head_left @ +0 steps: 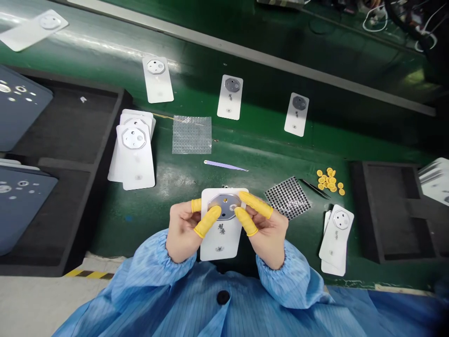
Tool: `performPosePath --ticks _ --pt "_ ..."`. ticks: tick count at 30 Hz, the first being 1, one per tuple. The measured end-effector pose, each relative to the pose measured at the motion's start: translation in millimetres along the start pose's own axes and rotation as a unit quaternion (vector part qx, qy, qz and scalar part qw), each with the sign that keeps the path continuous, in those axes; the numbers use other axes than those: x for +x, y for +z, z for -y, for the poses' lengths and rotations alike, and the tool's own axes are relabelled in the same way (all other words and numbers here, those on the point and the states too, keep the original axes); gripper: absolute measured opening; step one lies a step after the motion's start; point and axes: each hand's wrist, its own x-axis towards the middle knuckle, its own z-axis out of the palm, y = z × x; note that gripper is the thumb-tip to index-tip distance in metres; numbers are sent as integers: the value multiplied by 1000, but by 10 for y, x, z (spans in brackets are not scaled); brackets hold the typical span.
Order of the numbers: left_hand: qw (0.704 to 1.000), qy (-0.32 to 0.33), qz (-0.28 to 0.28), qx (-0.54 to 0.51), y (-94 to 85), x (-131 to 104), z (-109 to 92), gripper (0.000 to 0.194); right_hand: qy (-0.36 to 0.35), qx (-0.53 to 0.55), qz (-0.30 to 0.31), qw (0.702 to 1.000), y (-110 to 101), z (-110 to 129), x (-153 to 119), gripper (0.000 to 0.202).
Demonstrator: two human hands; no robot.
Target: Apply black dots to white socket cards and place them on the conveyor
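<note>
A white phone back cover (220, 241) with an octagonal grey camera plate and dark markings is held up in front of me. My left hand (187, 230) grips its left edge, with the thumb pressed on the camera plate. At its upper right, my right hand (264, 230) has thumb and forefinger at the plate's right side. Yellow finger cots cover the working fingertips of both hands. Just beyond the cover lie purple tweezers (226, 165). To the right are a sheet of small black dots (288, 198) and dark tweezers (315, 189).
Stacks of white covers lie at left (138, 161) and right (337, 238). Bubble wrap (191, 135) sits beyond the tweezers. Loose yellow finger cots (329, 180) are at right. Black foam trays (89, 187) flank the green bench (168, 206); single covers (229, 97) lie along the back.
</note>
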Motion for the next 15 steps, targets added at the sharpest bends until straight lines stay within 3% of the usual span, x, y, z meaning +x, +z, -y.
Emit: performPosePath --ticks 7,11,15 --pt "998 -45 0 -34 -7 4 -5 13 19 4 6 1000 11 -6 -10 31" --pt "994 -94 43 -42 -39 87 39 16 31 5 -4 999 17 -71 14 32" --pt "991 -117 34 -63 -24 125 77 22 16 13 32 999 40 -112 59 57"
